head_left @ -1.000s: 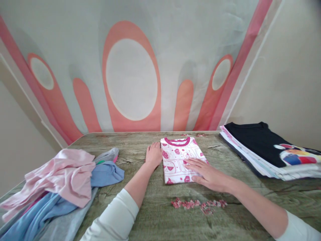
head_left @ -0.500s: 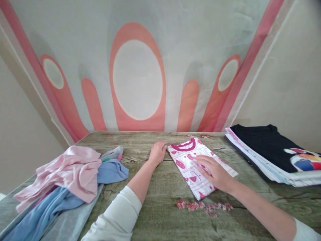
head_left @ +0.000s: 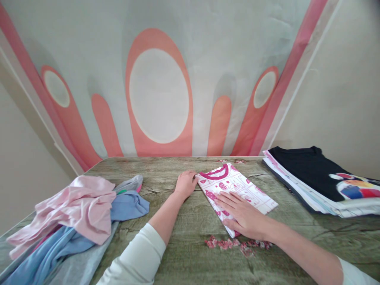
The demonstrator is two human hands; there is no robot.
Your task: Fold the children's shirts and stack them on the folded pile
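Our right hand [head_left: 242, 215] lies flat, holding nothing, on the folded pink-and-white shirt [head_left: 252, 189] at one o'clock. Farther, at twelve, our left hand [head_left: 186, 183] curls loosely by the shirt's corner; we cannot tell whether it grips.

A grey backdrop [head_left: 202, 79] — coral-patterned — rises behind the wood-grained table [head_left: 184, 253].

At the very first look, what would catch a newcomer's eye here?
Probably the large coral-rimmed white oval on the backdrop behind the table. Next, the folded white-and-magenta top under the right hand, between crumpled clothes at left and a stack capped by a black shirt at right.
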